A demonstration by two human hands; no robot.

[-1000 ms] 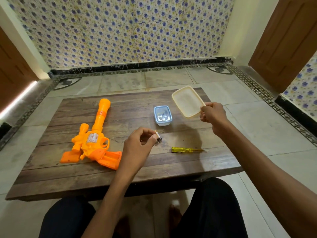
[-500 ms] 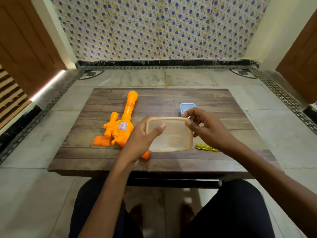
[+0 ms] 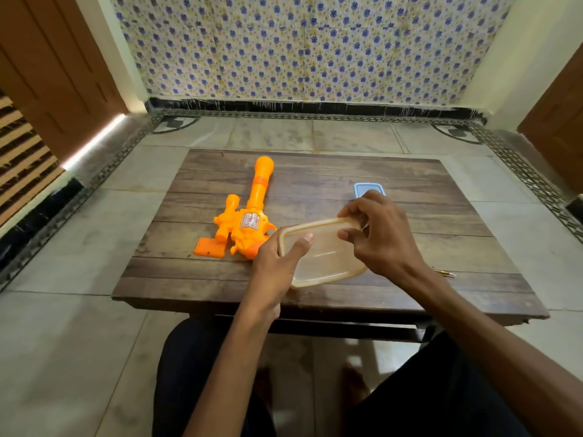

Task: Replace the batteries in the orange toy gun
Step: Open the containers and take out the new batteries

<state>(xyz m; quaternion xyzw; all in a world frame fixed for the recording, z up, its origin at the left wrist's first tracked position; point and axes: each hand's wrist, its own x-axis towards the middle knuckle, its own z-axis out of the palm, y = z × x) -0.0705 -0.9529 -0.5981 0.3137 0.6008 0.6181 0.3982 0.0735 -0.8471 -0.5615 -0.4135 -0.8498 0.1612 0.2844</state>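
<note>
The orange toy gun (image 3: 249, 216) lies on the wooden table (image 3: 441, 247), barrel pointing away from me, with its orange battery cover (image 3: 209, 249) loose beside the grip. Over the table's front middle I hold a translucent beige box lid (image 3: 325, 257). My left hand (image 3: 277, 257) grips its left edge, thumb on top. My right hand (image 3: 378, 231) grips its far right corner with curled fingers. A small blue box (image 3: 367, 189) stands behind my right hand, partly hidden. No battery shows.
The tip of a yellow screwdriver (image 3: 444, 273) pokes out from behind my right wrist. My knees sit below the table's front edge. Tiled floor surrounds the low table; a patterned wall stands behind and wooden doors at both sides.
A second ago my left hand pinched a small battery and my right hand alone held the lid far right. Now both hands hold the lid at the table's front; the battery is out of sight.
</note>
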